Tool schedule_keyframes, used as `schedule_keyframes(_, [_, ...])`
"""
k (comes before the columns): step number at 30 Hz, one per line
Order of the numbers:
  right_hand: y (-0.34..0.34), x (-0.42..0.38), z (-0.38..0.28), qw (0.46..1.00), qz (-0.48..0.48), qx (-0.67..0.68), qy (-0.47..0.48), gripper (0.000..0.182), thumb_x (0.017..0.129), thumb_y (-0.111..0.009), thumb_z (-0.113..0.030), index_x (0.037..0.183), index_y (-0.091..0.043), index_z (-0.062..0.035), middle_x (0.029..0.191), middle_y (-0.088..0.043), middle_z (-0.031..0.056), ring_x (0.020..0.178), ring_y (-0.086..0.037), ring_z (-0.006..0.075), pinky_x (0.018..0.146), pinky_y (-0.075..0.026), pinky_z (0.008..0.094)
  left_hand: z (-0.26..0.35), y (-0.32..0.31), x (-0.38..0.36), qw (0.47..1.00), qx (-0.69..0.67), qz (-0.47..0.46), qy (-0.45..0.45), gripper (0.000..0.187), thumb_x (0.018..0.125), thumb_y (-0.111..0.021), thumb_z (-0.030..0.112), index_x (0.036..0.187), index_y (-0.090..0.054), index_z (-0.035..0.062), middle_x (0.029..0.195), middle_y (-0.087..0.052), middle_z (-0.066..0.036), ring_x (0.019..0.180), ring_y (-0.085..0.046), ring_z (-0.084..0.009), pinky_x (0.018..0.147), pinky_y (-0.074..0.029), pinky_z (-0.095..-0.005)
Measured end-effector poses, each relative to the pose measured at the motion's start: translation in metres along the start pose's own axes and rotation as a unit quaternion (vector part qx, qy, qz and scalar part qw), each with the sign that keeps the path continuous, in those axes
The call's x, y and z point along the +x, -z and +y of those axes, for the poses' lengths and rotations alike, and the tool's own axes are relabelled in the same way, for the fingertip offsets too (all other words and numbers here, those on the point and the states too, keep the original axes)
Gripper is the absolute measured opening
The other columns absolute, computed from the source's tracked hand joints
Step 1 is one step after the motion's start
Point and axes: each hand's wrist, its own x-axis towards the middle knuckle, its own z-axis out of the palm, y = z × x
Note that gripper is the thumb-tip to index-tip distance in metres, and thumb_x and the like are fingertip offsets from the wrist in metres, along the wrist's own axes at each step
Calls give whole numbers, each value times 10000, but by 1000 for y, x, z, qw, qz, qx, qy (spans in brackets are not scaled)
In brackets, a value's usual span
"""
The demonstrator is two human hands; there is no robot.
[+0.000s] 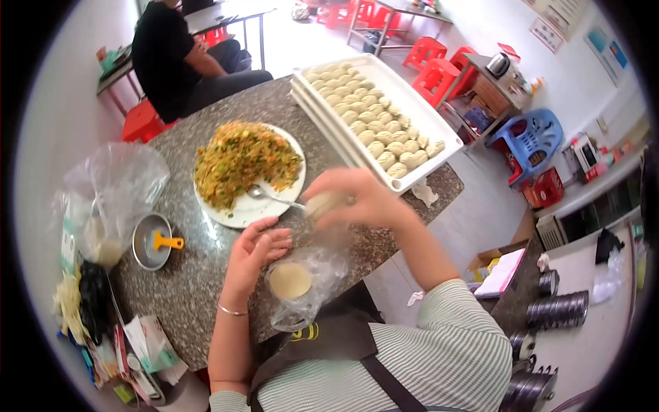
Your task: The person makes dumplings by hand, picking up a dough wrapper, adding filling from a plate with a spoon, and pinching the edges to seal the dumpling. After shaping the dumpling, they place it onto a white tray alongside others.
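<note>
My right hand (357, 196), blurred by motion, is closed around a pale dumpling (322, 204) just right of the plate. Close to the plate's near edge, my left hand (257, 248) has its fingers apart and holds nothing. A white plate (237, 221) bears a heap of chopped filling (240, 165) with orange and green bits. A metal spoon (264, 195) rests in that filling, its handle pointing toward my right hand. Below my hands, round dough wrappers (290, 281) lie in a clear plastic bag (329, 268). A white tray (449, 141) beyond holds rows of pleated dumplings (371, 113).
A metal bowl (143, 240) with an orange-handled scraper (168, 240) stands at the left, beside a clear plastic bag (130, 172). A seated person in black (161, 55) is past the table's far left edge. Red stools (436, 75) and a blue chair (532, 137) stand behind.
</note>
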Motion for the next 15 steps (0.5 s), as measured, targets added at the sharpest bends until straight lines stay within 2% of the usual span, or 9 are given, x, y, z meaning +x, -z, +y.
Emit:
schedule_keyframes(1, [26, -7, -4, 999, 44, -6, -20, 407, 666, -815, -25, 1056, -700, -40, 1036, -690, 45, 997, -630, 155, 897, -488, 302, 0, -3, -1, 1000, 7, -9, -2, 460, 970, -580, 138, 1388, -430, 19, 1202, -636, -134, 1025, -648, -194, 881, -535, -312])
schedule_keyframes(2, [54, -15, 5, 993, 99, -58, -42, 394, 679, -803, -12, 1059, -703, -41, 1032, -690, 36, 995, -626, 139, 887, -499, 298, -1, -6, -1, 997, 72, -3, -37, 427, 941, -610, 113, 1338, -488, 16, 1205, -643, -135, 1035, -646, -201, 901, -522, -320])
schedule_keyframes(3, [80, -24, 16, 972, 177, -6, -157, 392, 716, -782, -6, 1095, -691, -48, 1021, -689, 24, 974, -618, 112, 857, -504, 278, -2, -7, -3, 988, 137, 4, -73, 395, 912, -640, 87, 1289, -547, 12, 1208, -649, -136, 1045, -644, -209, 921, -509, -328])
schedule_keyframes(5, [150, -41, 60, 960, 227, -107, -127, 369, 812, -738, -62, 1171, -656, -41, 985, -688, 46, 880, -628, 93, 765, -501, 235, -11, -5, -11, 975, 206, 30, -78, 335, 883, -665, 73, 1207, -603, 14, 1196, -660, -130, 1066, -637, -213, 932, -501, -337])
schedule_keyframes(7, [197, -57, 89, 911, 277, -217, -217, 344, 825, -735, -142, 1143, -663, -29, 879, -688, 50, 806, -631, 102, 721, -498, 256, -8, -11, -19, 926, 351, 49, -130, 213, 820, -708, 66, 1030, -702, 32, 1163, -679, -114, 1125, -616, -246, 967, -481, -373])
schedule_keyframes(8, [211, -64, 103, 910, 281, -218, -215, 344, 825, -735, -142, 1143, -663, -29, 879, -688, 50, 806, -631, 102, 721, -498, 256, -8, -15, -23, 925, 351, 47, -134, 213, 820, -708, 66, 1030, -702, 32, 1163, -679, -114, 1125, -616, -246, 967, -481, -373])
schedule_keyframes(10, [231, -72, 127, 898, 153, -297, -287, 339, 825, -730, -199, 1118, -673, -39, 860, -686, 66, 796, -629, 125, 734, -498, 287, -13, -17, -35, 890, 435, 13, -135, 224, 798, -707, 64, 1022, -708, 61, 1149, -675, -130, 1157, -595, -321, 1032, -432, -418])
schedule_keyframes(11, [232, -75, 132, 899, 98, -303, -300, 338, 830, -716, -243, 1109, -681, -57, 861, -684, 71, 790, -623, 143, 739, -499, 313, -17, -15, -39, 864, 480, 9, -153, 251, 784, -706, 76, 1035, -703, 78, 1182, -656, -133, 1198, -556, -367, 1088, -360, -476])
schedule_keyframes(15, [229, -76, 112, 916, 50, -247, -310, 326, 872, -691, -235, 1182, -673, -135, 781, -596, 6, 737, -518, 93, 673, -444, 280, -35, -4, -51, 814, 557, 11, -163, 383, 781, -721, 131, 1158, -656, 113, 1266, -607, -123, 1276, -484, -369, 1105, -300, -567])
